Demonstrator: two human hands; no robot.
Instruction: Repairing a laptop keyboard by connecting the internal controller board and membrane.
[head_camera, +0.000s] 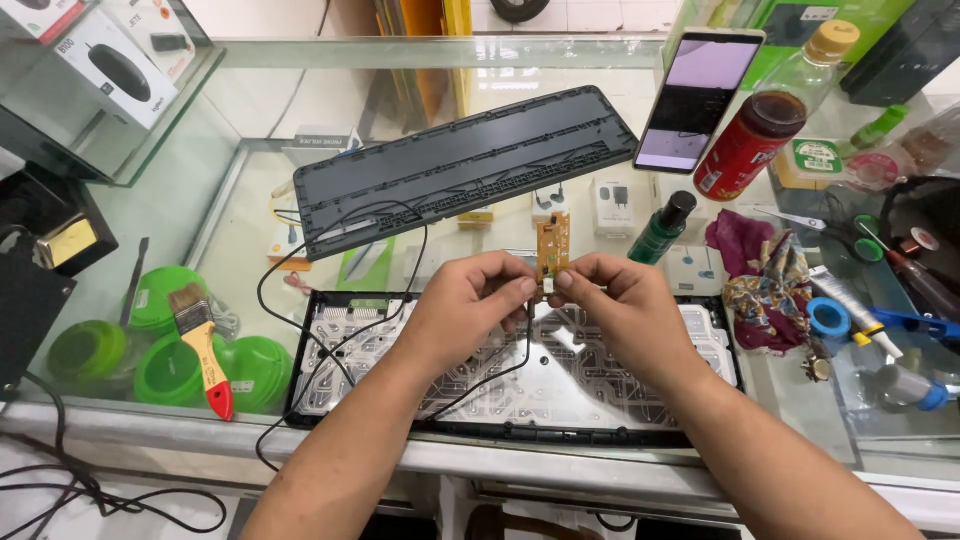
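Note:
Both my hands meet over an opened keyboard base (700, 330) with its clear membrane sheet showing. My left hand (470, 300) and my right hand (610, 300) pinch the lower end of a small orange circuit board (552, 245), held upright between the fingertips. A thin black cable (340, 345) runs from the board down across the membrane and loops to the left. The dark grey keyboard top cover (465, 160) lies face down behind, tilted across the glass counter.
A paintbrush with a red handle (205, 350) lies at the left above green tubs. A phone (697, 95), a red-labelled bottle (750, 140), a small green bottle (660, 228), a crumpled cloth (765, 280), scissors and tubes crowd the right side.

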